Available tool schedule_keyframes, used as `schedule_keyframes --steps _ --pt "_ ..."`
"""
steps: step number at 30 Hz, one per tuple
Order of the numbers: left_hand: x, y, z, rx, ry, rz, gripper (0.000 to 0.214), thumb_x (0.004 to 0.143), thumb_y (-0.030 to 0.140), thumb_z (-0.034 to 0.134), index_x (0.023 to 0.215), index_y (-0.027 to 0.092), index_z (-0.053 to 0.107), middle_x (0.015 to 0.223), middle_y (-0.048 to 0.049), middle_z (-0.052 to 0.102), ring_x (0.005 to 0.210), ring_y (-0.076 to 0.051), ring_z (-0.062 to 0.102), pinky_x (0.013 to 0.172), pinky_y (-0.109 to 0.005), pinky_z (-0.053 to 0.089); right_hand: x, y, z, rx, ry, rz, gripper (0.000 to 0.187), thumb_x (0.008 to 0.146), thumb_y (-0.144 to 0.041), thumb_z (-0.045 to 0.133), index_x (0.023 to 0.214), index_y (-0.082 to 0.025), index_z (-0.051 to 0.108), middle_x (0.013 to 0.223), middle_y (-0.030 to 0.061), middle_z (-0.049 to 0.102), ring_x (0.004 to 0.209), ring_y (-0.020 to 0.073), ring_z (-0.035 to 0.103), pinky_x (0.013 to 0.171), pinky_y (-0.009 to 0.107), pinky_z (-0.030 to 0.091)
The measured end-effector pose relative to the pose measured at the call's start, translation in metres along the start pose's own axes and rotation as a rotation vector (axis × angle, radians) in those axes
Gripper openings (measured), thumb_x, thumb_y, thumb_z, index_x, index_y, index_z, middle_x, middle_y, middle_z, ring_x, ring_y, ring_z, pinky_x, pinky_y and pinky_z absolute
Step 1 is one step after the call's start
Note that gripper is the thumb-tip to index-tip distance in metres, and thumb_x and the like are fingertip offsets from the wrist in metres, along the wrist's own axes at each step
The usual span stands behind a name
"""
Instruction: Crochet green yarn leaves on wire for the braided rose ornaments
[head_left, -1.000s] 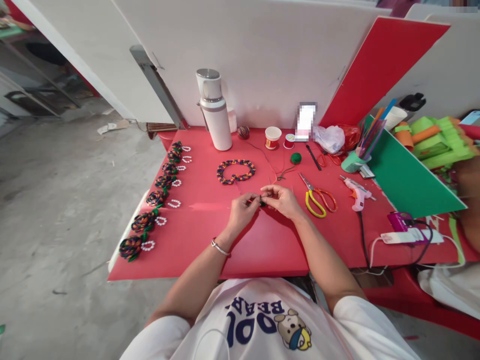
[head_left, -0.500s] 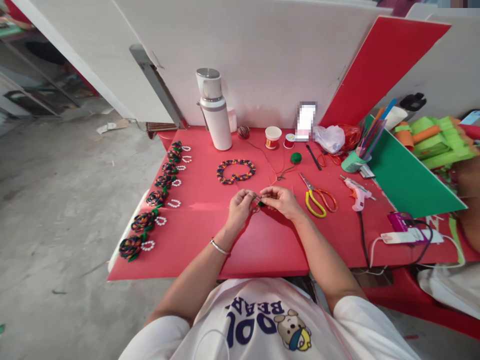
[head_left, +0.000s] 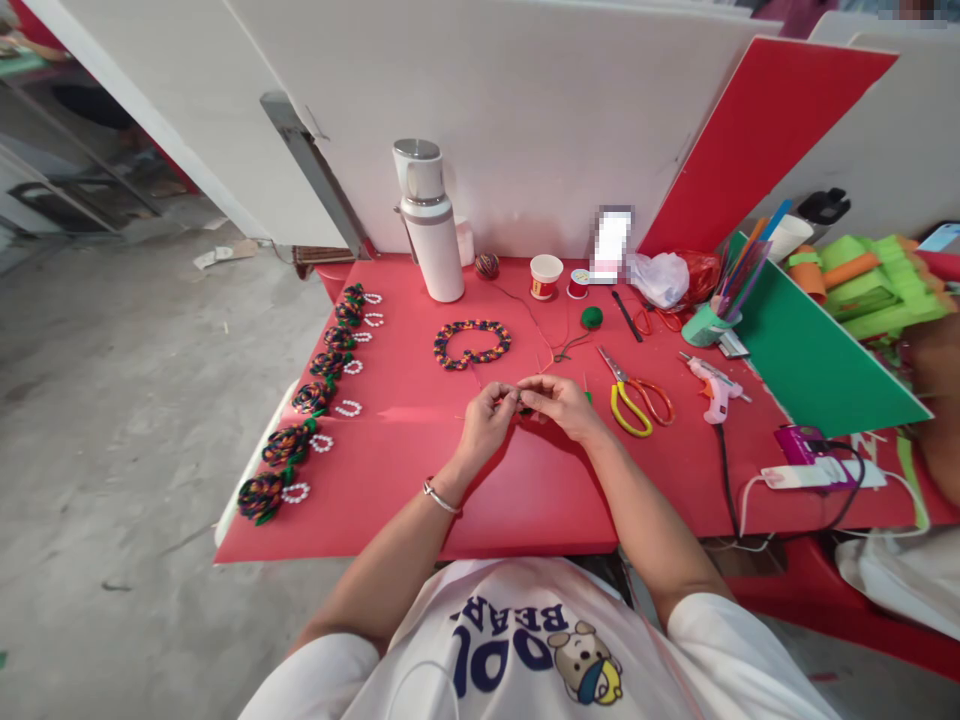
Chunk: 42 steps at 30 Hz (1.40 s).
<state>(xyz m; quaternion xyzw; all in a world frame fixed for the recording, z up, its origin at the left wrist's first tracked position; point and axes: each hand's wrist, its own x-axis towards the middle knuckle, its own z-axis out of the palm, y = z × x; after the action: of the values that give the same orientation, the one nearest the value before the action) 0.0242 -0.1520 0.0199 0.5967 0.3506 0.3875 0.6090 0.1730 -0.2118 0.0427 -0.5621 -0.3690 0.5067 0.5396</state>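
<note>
My left hand [head_left: 487,418] and my right hand [head_left: 561,406] meet above the red tabletop, fingertips pinched together. Between them is a small piece of dark green yarn [head_left: 526,408], mostly covered by the fingers. Just beyond lies a braided multicolour loop [head_left: 472,344], with a thread trailing toward my left hand. A green yarn ball [head_left: 592,318] rests farther back, its loose strand curling on the table. Right of my right hand are scissors [head_left: 634,395] with one yellow and one orange handle, lying open.
Yarn roses [head_left: 310,397] with white bead loops [head_left: 348,409] line the left edge. Behind stand a white thermos [head_left: 435,245], a multicolour yarn ball [head_left: 487,265], a paper cup [head_left: 546,277] and a red thread spool [head_left: 578,284]. A pink glue gun [head_left: 718,388] and power strip [head_left: 821,472] lie right.
My fingertips have drawn closer together, and the left fingers have curled further over the yarn. The thread loops seen between and below the hands are now largely hidden.
</note>
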Motion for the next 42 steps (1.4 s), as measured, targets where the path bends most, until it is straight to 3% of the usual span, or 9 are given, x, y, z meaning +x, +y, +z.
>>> schedule_keyframes --steps 3,10,16,20,26,35,38,42 --pt "0.000 -0.001 0.000 0.018 0.012 -0.006 0.023 0.083 0.040 0.069 0.081 0.018 0.066 0.071 -0.0010 0.066 0.065 -0.012 0.060 0.062 -0.023 0.049 0.002 0.004 0.003 -0.044 0.025 -0.022 0.042 0.069 -0.052 0.083 0.093 -0.018 0.076 0.080 0.0021 0.074 0.065 0.0120 0.062 0.053 0.022 0.044" --pt "0.000 0.001 0.002 -0.181 -0.052 -0.128 0.039 0.082 0.055 0.072 0.080 0.017 0.062 0.056 0.0017 0.060 0.047 -0.010 0.053 0.050 -0.023 0.045 0.003 0.006 0.003 -0.137 0.059 -0.150 0.030 0.078 -0.048 0.075 0.083 -0.018 0.074 0.069 -0.0002 0.068 0.064 0.0122 0.057 0.056 0.023 0.042" --pt "0.004 0.008 -0.003 -0.241 -0.090 -0.200 0.046 0.055 0.046 0.094 0.074 0.012 0.070 0.061 -0.0028 0.067 0.053 -0.011 0.060 0.055 -0.024 0.049 0.005 0.007 0.001 -0.126 0.069 -0.142 0.029 0.076 -0.048 0.076 0.080 -0.019 0.073 0.066 -0.0017 0.065 0.055 0.0098 0.049 0.053 0.024 0.039" --pt "0.003 0.011 -0.004 -0.288 -0.086 -0.235 0.047 0.059 0.051 0.091 0.073 0.012 0.070 0.059 -0.0026 0.065 0.049 -0.012 0.059 0.051 -0.026 0.049 0.008 0.011 -0.001 -0.079 0.078 -0.100 0.034 0.074 -0.050 0.077 0.086 -0.019 0.077 0.071 -0.0003 0.069 0.053 0.0092 0.050 0.053 0.024 0.040" --pt "0.000 0.018 0.000 -0.434 0.024 -0.301 0.047 0.060 0.051 0.091 0.075 0.015 0.064 0.047 0.0077 0.048 0.039 -0.007 0.044 0.042 -0.022 0.039 0.005 0.009 0.003 -0.098 0.049 -0.093 0.037 0.072 -0.048 0.080 0.096 -0.019 0.078 0.075 0.0003 0.073 0.056 0.0090 0.053 0.053 0.023 0.042" --pt "0.003 0.010 0.000 -0.452 0.022 -0.262 0.047 0.063 0.051 0.090 0.076 0.015 0.064 0.050 0.0063 0.050 0.042 -0.006 0.042 0.042 -0.019 0.032 0.002 0.004 0.000 -0.138 0.040 -0.048 0.047 0.078 -0.058 0.074 0.102 -0.019 0.079 0.081 0.0036 0.075 0.063 0.0133 0.061 0.055 0.025 0.045" --pt "0.002 0.006 0.000 -0.414 0.013 -0.239 0.047 0.065 0.053 0.089 0.078 0.015 0.065 0.051 0.0064 0.051 0.041 -0.006 0.042 0.042 -0.021 0.034 0.003 0.005 0.001 -0.113 0.060 -0.078 0.049 0.081 -0.062 0.070 0.104 -0.019 0.079 0.092 0.0070 0.079 0.076 0.0173 0.068 0.061 0.026 0.049" --pt "0.001 0.009 0.001 -0.375 -0.030 -0.256 0.052 0.061 0.058 0.090 0.077 0.015 0.065 0.047 0.0077 0.047 0.038 -0.006 0.040 0.041 -0.022 0.039 0.004 0.005 0.002 -0.222 0.083 -0.195 0.036 0.077 -0.052 0.079 0.097 -0.022 0.081 0.097 0.0057 0.079 0.090 0.0197 0.070 0.082 0.032 0.054"
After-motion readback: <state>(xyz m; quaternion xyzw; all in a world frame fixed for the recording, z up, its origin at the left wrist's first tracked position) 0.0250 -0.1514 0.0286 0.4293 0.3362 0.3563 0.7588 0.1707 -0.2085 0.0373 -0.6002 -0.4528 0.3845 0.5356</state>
